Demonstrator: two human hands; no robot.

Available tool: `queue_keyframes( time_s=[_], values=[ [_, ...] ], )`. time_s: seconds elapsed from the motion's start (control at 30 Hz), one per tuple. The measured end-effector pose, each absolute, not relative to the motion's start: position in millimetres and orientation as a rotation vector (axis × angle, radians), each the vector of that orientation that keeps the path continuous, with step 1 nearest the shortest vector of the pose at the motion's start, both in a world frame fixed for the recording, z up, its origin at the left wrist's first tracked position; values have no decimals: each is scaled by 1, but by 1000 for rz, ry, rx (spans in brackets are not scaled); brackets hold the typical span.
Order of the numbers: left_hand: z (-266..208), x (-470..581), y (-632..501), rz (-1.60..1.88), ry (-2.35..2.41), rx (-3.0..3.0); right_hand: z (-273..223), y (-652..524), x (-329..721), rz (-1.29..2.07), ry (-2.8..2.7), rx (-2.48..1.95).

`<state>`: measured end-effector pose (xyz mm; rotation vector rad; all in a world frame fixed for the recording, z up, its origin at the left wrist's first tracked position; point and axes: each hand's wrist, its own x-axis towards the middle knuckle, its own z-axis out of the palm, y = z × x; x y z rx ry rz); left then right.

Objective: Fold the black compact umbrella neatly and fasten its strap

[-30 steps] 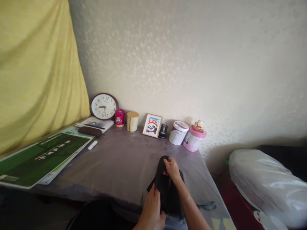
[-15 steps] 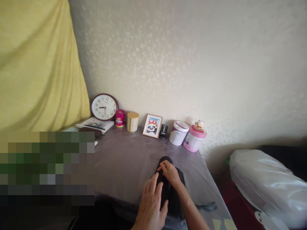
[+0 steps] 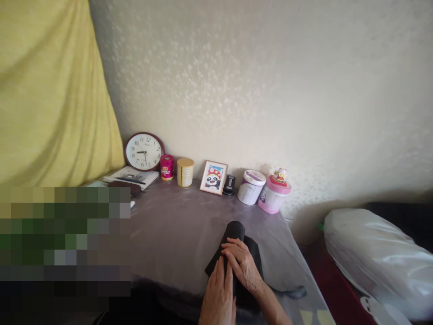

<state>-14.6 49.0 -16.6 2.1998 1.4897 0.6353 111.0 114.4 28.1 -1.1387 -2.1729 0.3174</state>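
Observation:
A black cloth (image 3: 236, 229) lies on the table, part of it in a thick roll and part spread flat at the sides. My left hand (image 3: 219, 289) rests along the near left of the roll with its fingers stretched out and side by side. Across the top of the roll lies my right hand (image 3: 244, 266), fingers extended to the left and almost meeting the left fingertips. Both hands are open and press on the cloth rather than wrap round it. My arms and hands cover much of its near part.
Along the wall stand a clock (image 3: 145, 151), a pink can (image 3: 167, 167), a yellow-lidded tin (image 3: 185, 172), a panda picture frame (image 3: 213, 178), a small black object (image 3: 229, 185) and two tubs (image 3: 251, 188). A white plastic-covered bundle (image 3: 379, 253) sits right of the table (image 3: 176, 225). The lower left is pixelated.
My right hand has come nearer and flattened from a curled pose onto the roll. My left hand has drawn slightly nearer, its fingers closer together. More of the roll's far end shows.

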Motion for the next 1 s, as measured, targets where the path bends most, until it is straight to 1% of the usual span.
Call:
queue_keyframes(
  time_s=[0.1, 0.3, 0.47, 0.63, 0.8, 0.9, 1.0],
  values=[
    [-18, -12, 49, 571, 1556, 2170, 17, 138, 119, 285, -2168, -1214],
    [-2, -18, 53, 411, 1468, 2098, 12, 192, 128, 324, -2110, -1310],
    [10, -21, 54, 338, 1426, 2046, 11, 208, 143, 299, -1816, -1568],
    [-1, -23, 53, 471, 1379, 2054, 7, 179, 188, 234, -1521, -1797],
    [-11, -24, 52, 570, 1332, 2021, 6, 141, 212, 256, -1423, -1896],
    [-14, -23, 53, 623, 1335, 1975, 9, 125, 195, 207, -1511, -1804],
    [-13, -23, 54, 711, 1332, 1888, 8, 113, 172, 100, -1787, -1613]
  ],
)
